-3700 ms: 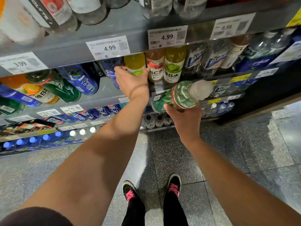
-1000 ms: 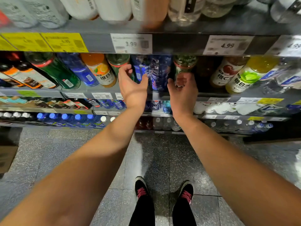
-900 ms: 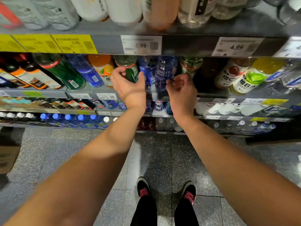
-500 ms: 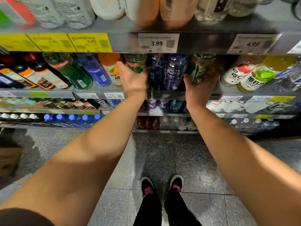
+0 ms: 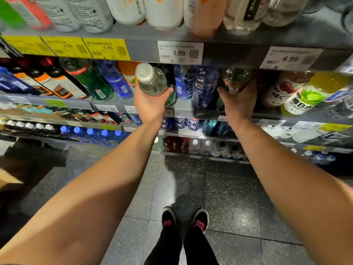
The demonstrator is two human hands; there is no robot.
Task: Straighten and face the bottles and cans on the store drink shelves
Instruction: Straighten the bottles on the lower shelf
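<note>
Left hand (image 5: 150, 104) is wrapped around a clear bottle (image 5: 151, 80) tipped out past the shelf (image 5: 114, 103) edge, probably to turn its label forward, while right hand (image 5: 238, 101) clasps a green bottle (image 5: 236, 79) standing deeper in the row beside blue bottles (image 5: 198, 85).

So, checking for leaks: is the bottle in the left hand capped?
Capped: a pale cap sits on the clear bottle that the left hand holds.

Tilted bottle (image 5: 151, 80) in left hand (image 5: 150, 106) — left of shelved bottles (image 5: 196, 85).
</note>
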